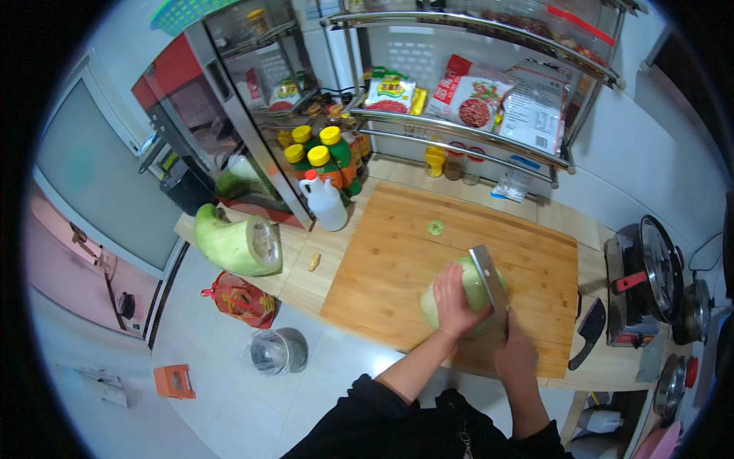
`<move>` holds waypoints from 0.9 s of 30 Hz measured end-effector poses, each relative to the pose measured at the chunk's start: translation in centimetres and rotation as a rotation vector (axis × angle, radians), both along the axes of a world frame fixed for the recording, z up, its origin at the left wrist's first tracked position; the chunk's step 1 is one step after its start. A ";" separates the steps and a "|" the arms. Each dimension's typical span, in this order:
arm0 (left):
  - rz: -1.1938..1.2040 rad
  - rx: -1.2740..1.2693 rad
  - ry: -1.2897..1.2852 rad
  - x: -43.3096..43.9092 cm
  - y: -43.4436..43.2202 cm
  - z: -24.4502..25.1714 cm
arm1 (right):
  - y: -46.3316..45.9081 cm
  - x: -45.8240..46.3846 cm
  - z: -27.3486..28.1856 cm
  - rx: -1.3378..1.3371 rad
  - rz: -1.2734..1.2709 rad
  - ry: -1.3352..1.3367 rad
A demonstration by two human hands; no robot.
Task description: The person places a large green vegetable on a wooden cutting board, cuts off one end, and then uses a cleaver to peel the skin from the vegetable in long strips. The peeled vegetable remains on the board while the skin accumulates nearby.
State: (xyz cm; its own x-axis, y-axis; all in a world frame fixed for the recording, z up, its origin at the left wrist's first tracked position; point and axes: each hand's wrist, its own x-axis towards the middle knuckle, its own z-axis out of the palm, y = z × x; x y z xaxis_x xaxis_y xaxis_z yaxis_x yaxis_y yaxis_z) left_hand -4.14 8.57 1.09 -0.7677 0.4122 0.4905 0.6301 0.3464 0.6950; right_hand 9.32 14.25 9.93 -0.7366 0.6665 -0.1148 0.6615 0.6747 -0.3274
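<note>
A pale green piece of winter melon [431, 303] lies on a wooden cutting board [378, 258]. Pressed over its top and left side, my left hand [456, 301] steadies it. My right hand [516, 347], somewhat blurred, grips the handle of a cleaver [486, 269]. The cleaver's blade stands at the melon's right part; how deep it sits in the flesh I cannot tell. Farther back on the board rests a small green slice [435, 228]. A larger cut melon [241, 241] with its pale inside showing lies on the counter to the left.
Right of the board lie a black knife [589, 333] and a stove [619, 298] with a lidded pan [656, 269]. A white jug [324, 201] and several yellow-capped bottles [330, 152] stand behind left. A metal rack [459, 129] overhangs the back. A bin [278, 351] stands on the floor.
</note>
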 end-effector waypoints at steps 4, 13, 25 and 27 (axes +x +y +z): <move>0.001 0.062 0.017 0.0 0.8 -0.5 | 1.2 -2.2 -0.6 -0.018 0.015 0.111; 0.011 -0.052 -0.126 -0.1 0.4 -0.2 | 0.8 0.1 0.8 -0.078 -0.034 0.037; -0.111 0.020 -0.168 -1.3 0.0 1.2 | 6.3 -0.3 -4.9 -0.504 -0.088 0.163; -0.217 0.008 -0.361 -4.1 -1.1 1.1 | 5.5 0.3 -5.0 -0.529 -0.077 0.142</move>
State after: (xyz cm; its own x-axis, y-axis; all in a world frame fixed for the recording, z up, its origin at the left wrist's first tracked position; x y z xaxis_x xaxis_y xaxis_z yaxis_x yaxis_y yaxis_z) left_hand -8.20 7.46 2.20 -0.7870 0.5803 0.2093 0.4029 0.2266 0.8867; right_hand 9.67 19.78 4.92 -0.7210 0.5974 -0.3512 0.6267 0.3458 -0.6983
